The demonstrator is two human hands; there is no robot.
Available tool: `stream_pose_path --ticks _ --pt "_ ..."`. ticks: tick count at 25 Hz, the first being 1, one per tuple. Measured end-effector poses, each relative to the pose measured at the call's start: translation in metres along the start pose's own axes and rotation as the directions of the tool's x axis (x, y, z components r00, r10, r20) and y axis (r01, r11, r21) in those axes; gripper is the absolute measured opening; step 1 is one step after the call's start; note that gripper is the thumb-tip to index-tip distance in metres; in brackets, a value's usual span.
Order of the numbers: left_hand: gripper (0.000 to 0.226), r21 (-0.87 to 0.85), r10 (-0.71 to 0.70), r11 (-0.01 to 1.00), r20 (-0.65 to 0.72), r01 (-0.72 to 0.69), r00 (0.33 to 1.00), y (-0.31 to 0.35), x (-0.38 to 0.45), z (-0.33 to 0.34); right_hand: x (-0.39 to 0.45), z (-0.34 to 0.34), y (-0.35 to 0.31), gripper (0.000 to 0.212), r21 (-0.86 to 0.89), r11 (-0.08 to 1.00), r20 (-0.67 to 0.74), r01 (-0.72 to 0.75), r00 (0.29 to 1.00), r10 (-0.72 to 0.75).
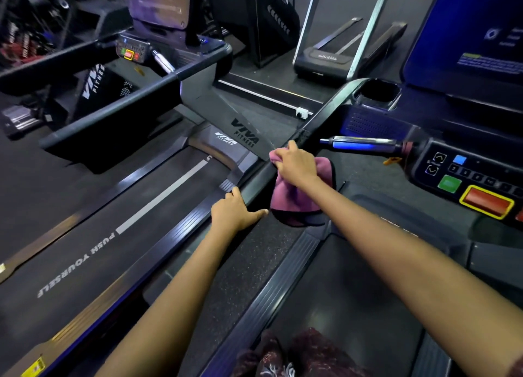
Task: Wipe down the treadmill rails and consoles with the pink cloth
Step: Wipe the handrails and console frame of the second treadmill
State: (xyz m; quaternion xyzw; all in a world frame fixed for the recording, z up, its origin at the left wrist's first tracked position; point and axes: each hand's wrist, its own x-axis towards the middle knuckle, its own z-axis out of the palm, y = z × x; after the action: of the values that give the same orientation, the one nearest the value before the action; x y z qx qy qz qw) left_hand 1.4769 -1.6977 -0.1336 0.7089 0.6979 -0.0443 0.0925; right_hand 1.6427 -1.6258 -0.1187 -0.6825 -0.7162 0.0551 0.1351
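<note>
- The right hand (297, 164), just right of the frame's centre, has its fingers curled shut around a bunched part of the pink cloth (294, 189). The knuckles point toward the upper left of the frame.
- The cloth is pressed under that hand onto a dark rail (256, 182). Most of the fabric hangs below the hand toward the lower middle of the frame, draped over the rail's near side.
- The left hand (235, 209) lies flat on the same rail, a little lower and further left in the frame. Its fingers are spread and relaxed, holding nothing; the thumb reaches toward the cloth's lower edge and stops just beside it.
- The rail's long axis runs diagonally, from the lower left of the frame up to the upper right, where it meets a cup holder (377, 93).
- The stretch of rail not yet under the cloth lies ahead of the right fingers, toward the upper right. The right hand is the nearer of the two to it, so a wiping stroke would likely travel up along that diagonal.
- Right of the cloth, a short handle (365, 144) juts out toward the hand, well clear of the fingers.
- Further right sits the console (467, 178) with its buttons, apart from both hands and, as far as I can judge, not being wiped at this moment.
- In the left half of the frame lies a neighbouring treadmill belt (113, 221).
</note>
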Motion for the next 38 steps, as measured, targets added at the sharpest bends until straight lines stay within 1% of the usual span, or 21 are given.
stream_pose_path --ticks 2,3,5,6,8,10,11,12,14,16,17,18,21,22,24,26,27,29,31,35,38 --pt "0.086 0.006 0.007 1.000 0.058 -0.008 0.998 0.004 0.010 -0.007 -0.011 0.002 -0.006 0.029 0.020 0.998 0.024 0.060 0.998 -0.060" --pt "0.082 -0.018 0.041 0.999 0.049 -0.041 0.998 0.008 0.017 -0.009 -0.021 0.004 -0.003 0.031 0.056 0.992 0.038 0.117 0.992 -0.119" --pt "0.073 -0.049 0.157 0.986 -0.042 -0.159 0.987 0.019 0.031 -0.006 -0.038 0.005 0.015 0.035 0.144 0.973 0.034 0.179 0.982 -0.185" --pt "0.071 -0.029 0.216 0.975 -0.103 -0.220 0.971 0.025 0.037 -0.003 -0.037 0.002 0.024 0.036 0.141 0.976 0.023 0.167 0.985 -0.172" --pt "0.075 0.043 0.285 0.958 -0.201 -0.282 0.937 0.031 0.043 0.005 -0.014 -0.003 0.037 0.033 0.080 0.996 0.016 0.049 0.999 -0.051" --pt "0.085 0.066 0.295 0.956 -0.238 -0.287 0.926 0.030 0.048 0.010 0.017 -0.009 0.040 0.028 0.051 0.995 0.010 -0.084 0.996 0.083" --pt "0.089 0.058 0.292 0.956 -0.237 -0.287 0.927 0.029 0.049 0.011 0.027 -0.010 0.035 0.025 0.029 0.994 0.003 -0.101 0.995 0.101" --pt "0.092 0.050 0.292 0.956 -0.237 -0.289 0.927 0.029 0.049 0.012 0.032 -0.009 0.028 0.023 -0.010 0.997 0.000 -0.082 0.997 0.082" --pt "0.093 0.042 0.289 0.957 -0.230 -0.287 0.929 0.029 0.050 0.013 0.023 -0.003 0.017 0.022 -0.068 0.997 0.003 0.046 0.999 -0.046" --pt "0.092 0.050 0.281 0.959 -0.222 -0.277 0.934 0.030 0.051 0.014 0.001 0.002 0.026 0.027 0.006 0.985 0.013 0.173 0.985 -0.173" --pt "0.092 0.054 0.278 0.961 -0.225 -0.273 0.934 0.030 0.051 0.015 -0.006 0.002 0.036 0.030 0.061 0.980 0.012 0.187 0.982 -0.188" --pt "0.092 0.050 0.274 0.962 -0.228 -0.269 0.934 0.030 0.052 0.014 -0.005 -0.002 0.045 0.032 0.075 0.984 0.009 0.164 0.986 -0.165" --pt "0.092 0.016 0.267 0.963 -0.230 -0.271 0.936 0.029 0.053 0.014 0.031 -0.010 0.052 0.028 0.010 0.999 -0.002 -0.053 0.999 0.053" --pt "0.092 0.004 0.263 0.963 -0.235 -0.270 0.936 0.029 0.052 0.014 0.044 -0.011 0.045 0.025 -0.021 0.996 0.004 -0.089 0.996 0.090" --pt "0.091 -0.007 0.259 0.963 -0.243 -0.269 0.935 0.030 0.051 0.014 0.055 -0.013 0.025 0.023 -0.125 0.991 0.004 -0.041 0.999 0.042" --pt "0.091 -0.013 0.254 0.964 -0.237 -0.265 0.938 0.029 0.052 0.015 0.044 -0.010 0.016 0.024 -0.204 0.975 0.025 0.087 0.996 -0.084" --pt "0.091 -0.015 0.249 0.965 -0.234 -0.260 0.940 0.029 0.051 0.015 0.032 -0.007 0.021 0.027 -0.197 0.968 0.037 0.155 0.988 -0.151" --pt "0.090 -0.013 0.244 0.967 -0.230 -0.254 0.942 0.030 0.051 0.015 0.009 -0.001 0.042 0.033 -0.045 0.978 0.021 0.203 0.979 -0.202" --pt "0.091 -0.013 0.242 0.968 -0.227 -0.251 0.943 0.030 0.051 0.015 0.002 0.001 0.063 0.035 0.068 0.989 -0.020 0.129 0.992 -0.128" --pt "0.090 -0.038 0.233 0.968 -0.222 -0.247 0.947 0.031 0.051 0.013 0.044 -0.004 0.057 0.024 0.061 0.990 -0.050 -0.127 0.990 0.131" --pt "0.089 -0.054 0.227 0.968 -0.223 -0.245 0.948 0.030 0.049 0.012 0.053 -0.007 0.037 0.021 0.001 0.987 -0.052 -0.161 0.986 0.161"
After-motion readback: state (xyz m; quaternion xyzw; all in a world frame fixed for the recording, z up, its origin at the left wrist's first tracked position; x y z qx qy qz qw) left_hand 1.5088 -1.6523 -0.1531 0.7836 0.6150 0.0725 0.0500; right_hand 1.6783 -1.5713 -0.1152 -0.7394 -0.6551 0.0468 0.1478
